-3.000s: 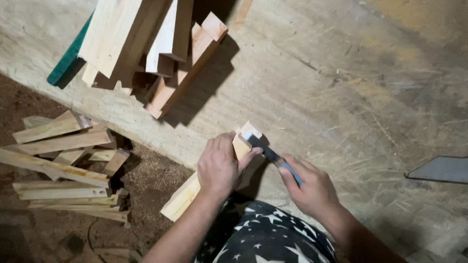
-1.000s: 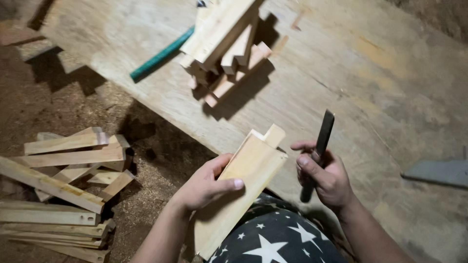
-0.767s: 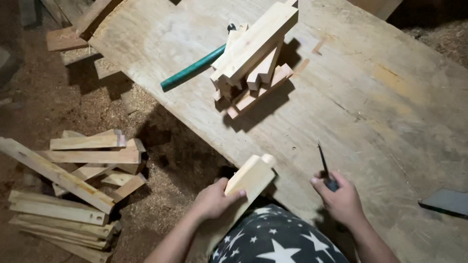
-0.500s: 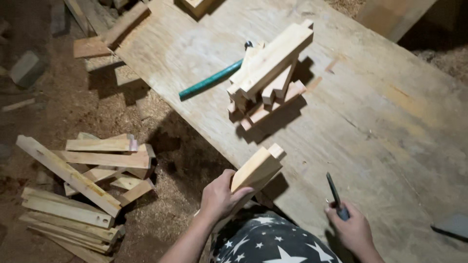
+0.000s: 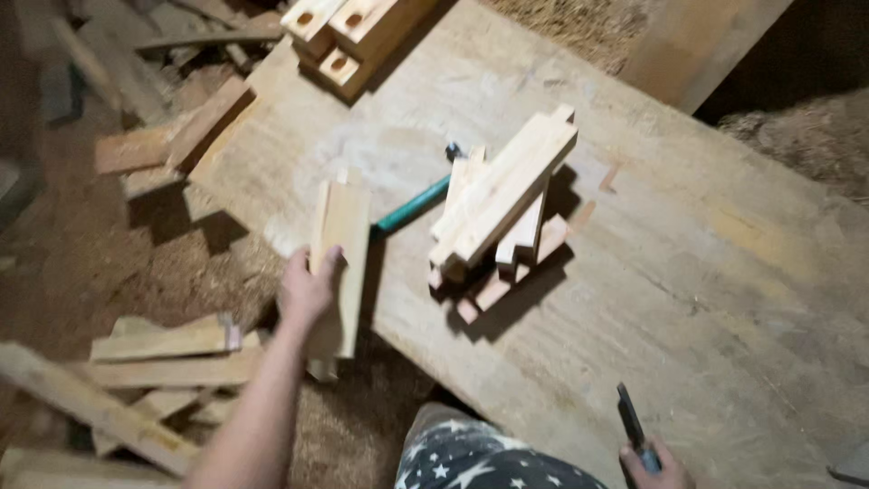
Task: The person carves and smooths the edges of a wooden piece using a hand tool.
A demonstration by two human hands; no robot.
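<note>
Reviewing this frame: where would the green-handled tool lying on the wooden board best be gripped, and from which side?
Probably mid-shaft on the green-handled tool, coming from above. That stretch lies flat and bare on the wooden board. Its near end runs behind the pale wood block held by the left hand; its far end sits close to the stacked wooden pieces.

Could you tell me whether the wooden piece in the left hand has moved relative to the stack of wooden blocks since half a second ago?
Yes. The wooden piece in the left hand now sits beside the stack of wooden blocks, no longer below it.

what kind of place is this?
Probably a rough woodworking shop: the left hand holds a cut wood piece over a worn plank bench, with stacked notched pieces and sawdust on the floor.
</note>
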